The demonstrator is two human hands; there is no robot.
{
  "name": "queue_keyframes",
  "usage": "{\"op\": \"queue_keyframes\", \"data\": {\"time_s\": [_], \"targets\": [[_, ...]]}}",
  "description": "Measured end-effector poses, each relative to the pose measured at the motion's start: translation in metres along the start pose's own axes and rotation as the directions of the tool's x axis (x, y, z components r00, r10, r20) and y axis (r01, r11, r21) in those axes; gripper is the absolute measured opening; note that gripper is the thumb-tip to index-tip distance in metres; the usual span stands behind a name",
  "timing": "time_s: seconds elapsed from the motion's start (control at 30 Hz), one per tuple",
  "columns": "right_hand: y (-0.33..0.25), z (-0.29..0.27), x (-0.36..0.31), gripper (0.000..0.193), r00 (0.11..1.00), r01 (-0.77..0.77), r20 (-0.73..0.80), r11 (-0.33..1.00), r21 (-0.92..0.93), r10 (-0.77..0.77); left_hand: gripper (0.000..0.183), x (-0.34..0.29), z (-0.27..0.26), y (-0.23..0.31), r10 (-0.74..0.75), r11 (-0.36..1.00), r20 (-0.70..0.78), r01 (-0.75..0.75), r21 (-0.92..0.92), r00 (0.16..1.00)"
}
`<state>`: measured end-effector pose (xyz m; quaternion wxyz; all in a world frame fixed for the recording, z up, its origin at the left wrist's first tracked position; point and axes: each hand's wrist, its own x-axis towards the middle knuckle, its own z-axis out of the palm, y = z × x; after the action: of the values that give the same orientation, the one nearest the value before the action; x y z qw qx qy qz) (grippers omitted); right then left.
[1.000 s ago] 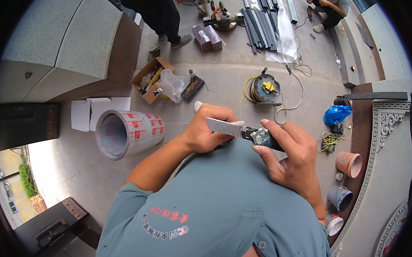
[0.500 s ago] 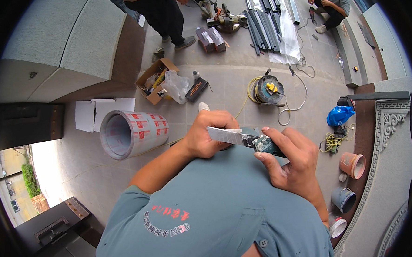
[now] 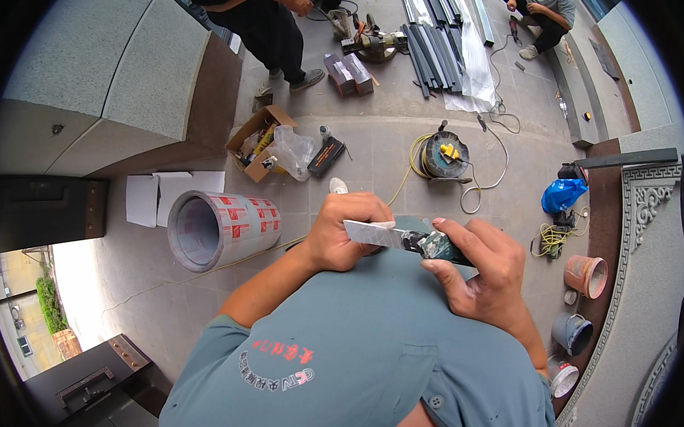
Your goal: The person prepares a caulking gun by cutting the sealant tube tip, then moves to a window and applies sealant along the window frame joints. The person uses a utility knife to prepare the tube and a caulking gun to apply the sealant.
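Note:
A putty knife (image 3: 373, 233) with a flat pale metal blade and a dark green, white-smeared handle lies across in front of my chest. My right hand (image 3: 488, 264) grips its handle between thumb and fingers. On the other side, my left hand (image 3: 344, 230) is closed at the blade, its fingers curled behind and the thumb tip at the upper edge. The blade's end overlaps that hand. What lies behind the blade in the left palm is hidden.
A wrapped roll (image 3: 227, 229) stands at left, near a cardboard box (image 3: 256, 170) of tools. Ahead are a cable reel (image 3: 445, 155), a saw (image 3: 376, 43) and dark metal profiles (image 3: 436, 54). Buckets (image 3: 585, 276) line the right wall. Two co-workers (image 3: 267, 32) are farther off.
The putty knife and both hands have shifted only slightly, the blade sitting a little lower. The whole view has moved a touch. Both hands keep their hold.

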<state>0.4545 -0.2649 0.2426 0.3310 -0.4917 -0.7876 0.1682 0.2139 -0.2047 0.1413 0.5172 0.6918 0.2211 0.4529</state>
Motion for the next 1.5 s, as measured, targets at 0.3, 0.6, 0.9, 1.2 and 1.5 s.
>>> {"op": "queue_keyframes", "data": {"time_s": [0.3,0.6,0.9,1.2,1.5], "targets": [[-0.001,-0.004,0.002,0.042,1.0,0.004,0.003,1.0,-0.017,-0.004,0.044,0.002,0.002,-0.001,0.017,1.0,0.067,-0.017,0.001,0.998],[0.0,-0.004,0.005,0.042,1.0,-0.018,0.023,1.0,0.011,0.018,0.028,0.002,0.005,0.002,-0.009,1.0,0.023,0.008,0.026,1.0],[0.004,-0.006,0.002,0.041,1.0,-0.025,0.01,0.999,0.033,0.025,0.028,0.002,0.006,0.004,-0.021,1.0,0.008,0.021,0.021,1.0],[0.005,-0.006,0.003,0.04,1.0,-0.022,-0.001,0.999,0.045,0.022,0.047,0.001,0.007,0.001,0.025,0.999,-0.048,-0.026,-0.021,0.999],[0.009,-0.006,0.006,0.039,1.0,0.016,-0.01,1.0,-0.024,-0.017,0.043,0.011,0.004,0.004,0.011,1.0,0.047,-0.012,0.004,0.999]]}}
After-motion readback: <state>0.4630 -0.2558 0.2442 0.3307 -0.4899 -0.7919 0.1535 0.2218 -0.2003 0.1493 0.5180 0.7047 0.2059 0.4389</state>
